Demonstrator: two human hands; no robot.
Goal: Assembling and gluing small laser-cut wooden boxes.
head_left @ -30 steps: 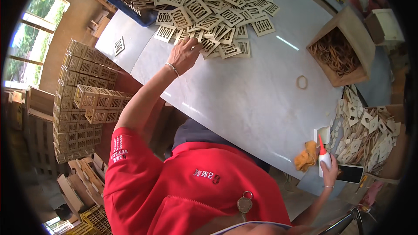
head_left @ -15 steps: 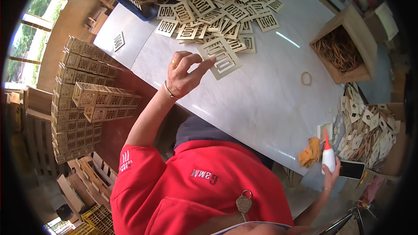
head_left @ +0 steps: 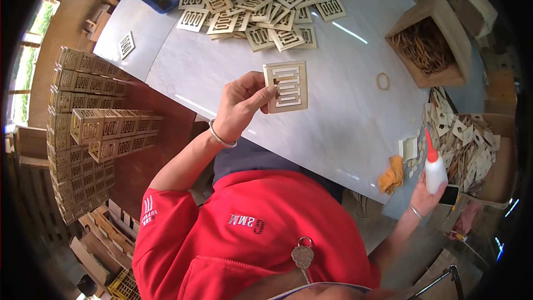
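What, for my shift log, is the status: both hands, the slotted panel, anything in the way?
Left hand pinching slotted panel over table. Right hand gripping red-tipped white bottle. Rubber band loose on table, apart from both hands.

Consists of a glossy grey-white marbled worktop (head_left: 344, 72). Carries heaped square slotted pale-wood plates (head_left: 260, 1), a thin tan ring (head_left: 378, 82), an open wooden box (head_left: 452, 30).

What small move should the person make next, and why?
Perhaps bring the bottle toward the panel: the left hand pinches the panel clear of the pile, while the right hand holds the bottle well off to one side.
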